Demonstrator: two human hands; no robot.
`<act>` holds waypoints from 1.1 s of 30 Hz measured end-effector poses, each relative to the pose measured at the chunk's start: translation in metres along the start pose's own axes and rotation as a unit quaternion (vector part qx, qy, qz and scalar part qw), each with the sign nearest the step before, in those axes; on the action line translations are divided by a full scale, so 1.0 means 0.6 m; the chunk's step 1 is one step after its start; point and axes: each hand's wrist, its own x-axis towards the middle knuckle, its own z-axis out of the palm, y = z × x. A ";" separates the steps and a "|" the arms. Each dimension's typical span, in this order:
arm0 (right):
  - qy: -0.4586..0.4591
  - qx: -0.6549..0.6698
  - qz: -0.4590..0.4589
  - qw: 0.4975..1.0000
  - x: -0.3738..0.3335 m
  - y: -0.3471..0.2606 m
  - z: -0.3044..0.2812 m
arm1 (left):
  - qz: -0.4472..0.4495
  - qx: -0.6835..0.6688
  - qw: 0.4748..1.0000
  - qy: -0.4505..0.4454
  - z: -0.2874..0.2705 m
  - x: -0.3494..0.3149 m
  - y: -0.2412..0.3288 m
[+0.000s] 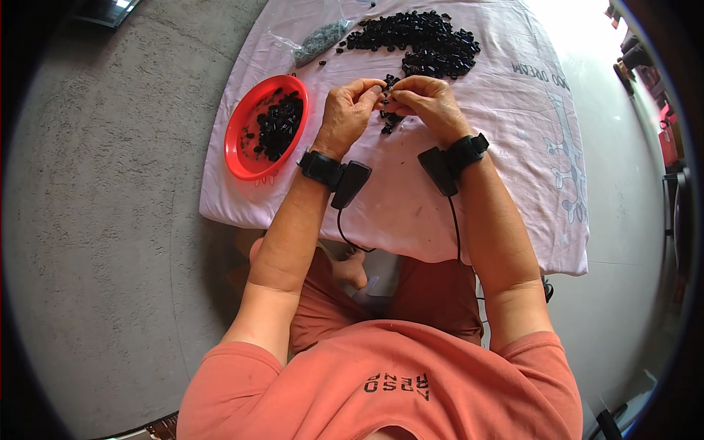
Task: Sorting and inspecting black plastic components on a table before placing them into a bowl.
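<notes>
My left hand [346, 116] and my right hand [434, 107] meet over the cloth with only a narrow gap between them. Thumb and fingers of each are pinched together; whatever sits between the fingertips is too small to make out. Just beyond and below the fingertips lies a small cluster of black pieces [389, 125]. A large heap of the same small, shiny black pieces [422, 40] spreads farther back. To the left, a red plastic basin [232, 139] contains more black pieces [279, 128].
A clear plastic bag with small grey parts [323, 40] lies at the back, left of the heap. Pale pink printed cloth [506, 132] covers the table. Each wrist wears a black strapped device with a cable [352, 183]. Grey floor [110, 183] surrounds the table.
</notes>
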 end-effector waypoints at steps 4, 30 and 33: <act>-0.017 -0.002 0.000 1.000 0.000 0.005 0.007 | -0.040 -0.081 0.996 -0.007 0.002 -0.007 0.006; -0.034 -0.006 0.016 0.999 0.000 0.002 0.008 | 0.109 0.182 0.976 0.049 0.005 0.001 -0.011; -0.036 0.000 0.016 0.999 0.004 0.008 0.006 | 0.116 0.230 0.965 0.050 0.007 -0.001 -0.004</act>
